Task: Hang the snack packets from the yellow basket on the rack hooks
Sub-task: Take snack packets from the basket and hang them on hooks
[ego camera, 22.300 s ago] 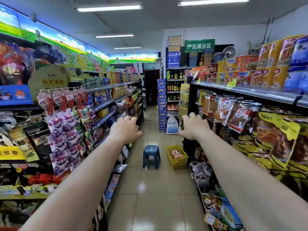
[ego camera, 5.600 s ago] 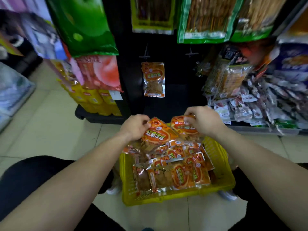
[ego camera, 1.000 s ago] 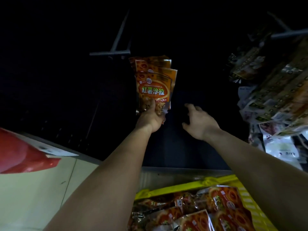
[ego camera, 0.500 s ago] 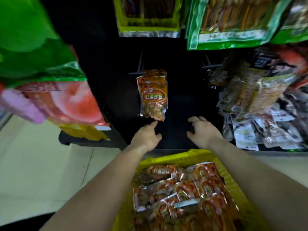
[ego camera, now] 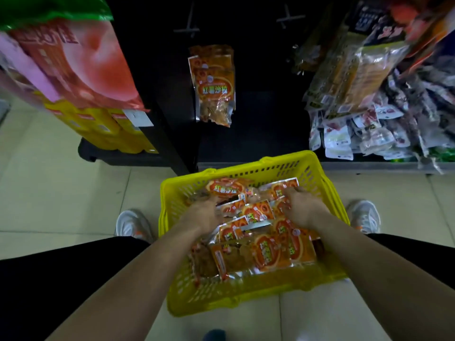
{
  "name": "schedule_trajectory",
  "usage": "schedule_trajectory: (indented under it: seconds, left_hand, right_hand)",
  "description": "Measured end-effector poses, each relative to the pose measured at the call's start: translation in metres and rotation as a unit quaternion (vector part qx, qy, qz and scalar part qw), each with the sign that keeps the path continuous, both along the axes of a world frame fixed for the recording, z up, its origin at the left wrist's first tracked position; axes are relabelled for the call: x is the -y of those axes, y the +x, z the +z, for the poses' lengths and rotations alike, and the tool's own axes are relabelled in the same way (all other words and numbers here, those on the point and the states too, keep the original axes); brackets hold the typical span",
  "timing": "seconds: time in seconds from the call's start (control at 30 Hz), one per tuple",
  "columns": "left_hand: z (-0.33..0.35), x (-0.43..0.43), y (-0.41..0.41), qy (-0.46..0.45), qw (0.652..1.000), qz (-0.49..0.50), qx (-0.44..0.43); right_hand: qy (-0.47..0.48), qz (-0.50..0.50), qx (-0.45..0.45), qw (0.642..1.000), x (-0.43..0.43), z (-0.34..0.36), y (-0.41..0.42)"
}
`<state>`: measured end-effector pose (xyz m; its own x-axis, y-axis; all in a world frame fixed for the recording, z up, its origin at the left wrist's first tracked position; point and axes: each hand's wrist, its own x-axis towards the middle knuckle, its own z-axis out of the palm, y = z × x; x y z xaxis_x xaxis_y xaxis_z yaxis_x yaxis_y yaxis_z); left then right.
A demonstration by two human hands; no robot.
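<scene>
Pink-and-red large bags (ego camera: 73, 62) hang at far left, with yellow packs (ego camera: 105, 129) stacked below them on a low black base. One white shoe (ego camera: 133, 226) stands on the beige floor tiles just left of the yellow basket (ego camera: 172, 193). On the black rack panel, a metal hook (ego camera: 188, 30) carries several orange hung packets (ego camera: 214, 87), layered one behind another. The basket sits on the floor directly below, holding the loose snack packets (ego camera: 266, 252) in a heap. The left hand (ego camera: 204, 215) rests palm down on the heap, fingers bent into it; grip cannot be determined. The right hand (ego camera: 302, 210) lies likewise, fingers curled at a packet edge; grip unclear. A second hook (ego camera: 286, 17) projects further right. Mixed small packets (ego camera: 357, 114) crowd the right shelf. The other shoe (ego camera: 364, 215) stands beside the basket.
</scene>
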<state>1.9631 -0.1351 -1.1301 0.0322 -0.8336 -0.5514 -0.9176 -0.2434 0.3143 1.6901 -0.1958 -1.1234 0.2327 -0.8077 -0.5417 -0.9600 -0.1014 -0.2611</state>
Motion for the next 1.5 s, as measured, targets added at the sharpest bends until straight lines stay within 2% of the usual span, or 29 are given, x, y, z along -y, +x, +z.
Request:
schedule_trajectory:
  seconds: [0.13, 0.27, 0.37, 0.5, 0.6, 0.73, 0.8, 0.87, 1.0, 1.1, 1.17, 1.33, 1.5]
  left_hand:
    - [-0.027, -0.016, -0.004, 0.057, 0.996, -0.055, -0.051]
    - [-0.039, -0.021, -0.014, 0.03, 0.992, -0.107, -0.063]
    - [-0.037, -0.015, -0.025, 0.013, 0.992, -0.098, -0.076]
    - [-0.031, -0.014, -0.044, 0.078, 0.983, -0.084, -0.146]
    - [-0.033, -0.021, -0.063, 0.086, 0.982, -0.105, -0.13]
    - [-0.037, -0.023, -0.074, 0.012, 0.993, -0.106, -0.042]
    - [-0.037, -0.017, -0.062, 0.001, 0.996, -0.089, -0.013]
    - [-0.038, -0.009, -0.042, 0.001, 0.998, -0.06, -0.002]
    - [-0.037, 0.0, -0.008, -0.007, 0.999, 0.046, -0.019]
    - [-0.038, 0.002, -0.001, 0.008, 0.995, 0.089, -0.044]
    - [-0.036, 0.003, -0.002, 0.014, 0.993, 0.103, -0.061]
    - [-0.022, 0.004, -0.012, -0.002, 0.984, 0.126, -0.124]
    - [0.004, 0.009, -0.016, -0.054, 0.982, 0.125, -0.131]
  right_hand:
    - [0.091, 0.04, 0.01, 0.995, -0.017, -0.035, -0.01]
    - [0.121, 0.011, 0.025, 0.992, -0.017, -0.047, -0.013]
    - [0.187, -0.047, 0.073, 0.978, -0.011, -0.038, -0.013]
    - [0.232, -0.024, 0.133, 0.963, -0.013, -0.03, -0.014]
    - [0.167, 0.0, 0.146, 0.975, -0.02, -0.031, -0.011]
    - [0.128, -0.05, 0.208, 0.968, -0.02, -0.033, -0.004]
    - [0.065, -0.054, 0.159, 0.984, -0.015, -0.033, -0.009]
    - [0.001, -0.023, 0.069, 0.997, -0.009, -0.034, -0.022]
    - [0.036, 0.039, -0.077, 0.996, -0.009, -0.039, -0.032]
    - [0.021, 0.064, -0.122, 0.99, -0.014, -0.043, -0.019]
    - [0.034, 0.056, -0.102, 0.993, -0.013, -0.042, -0.016]
    - [0.08, -0.029, 0.012, 0.996, -0.005, -0.027, -0.018]
    - [0.034, -0.046, 0.107, 0.993, -0.002, 0.005, -0.009]
